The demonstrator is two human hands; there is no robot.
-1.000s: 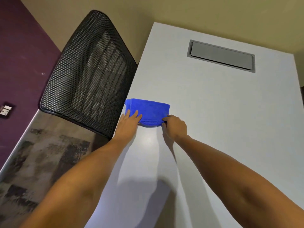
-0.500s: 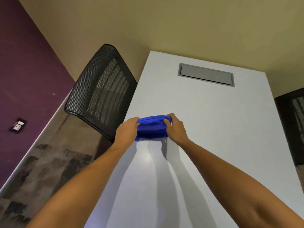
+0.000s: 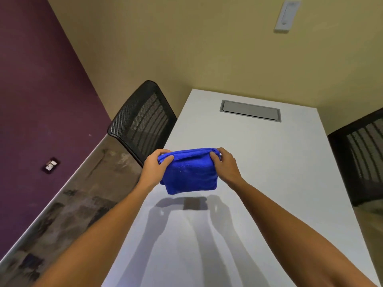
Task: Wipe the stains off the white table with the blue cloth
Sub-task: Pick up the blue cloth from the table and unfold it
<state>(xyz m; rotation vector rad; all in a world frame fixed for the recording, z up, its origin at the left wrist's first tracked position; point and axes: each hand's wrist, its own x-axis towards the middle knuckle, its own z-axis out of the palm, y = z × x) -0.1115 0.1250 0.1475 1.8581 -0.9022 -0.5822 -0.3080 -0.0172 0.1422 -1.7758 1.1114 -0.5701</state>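
Head view: folded fuzzy blue cloth [image 3: 189, 175]

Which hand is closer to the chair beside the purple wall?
Left. The left hand grips the cloth beside the chair; the right hand holds its far end.

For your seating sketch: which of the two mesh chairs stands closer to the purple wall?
The black mesh chair on the table's left; the other chair stands at its right edge.

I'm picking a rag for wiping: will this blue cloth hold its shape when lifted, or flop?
Probably floppy: the cloth sags below the left hand and right hand pinching its top edge. It looks light, since fingertips alone carry it above the table. Its folded layers would likely fall open if one hand let go.
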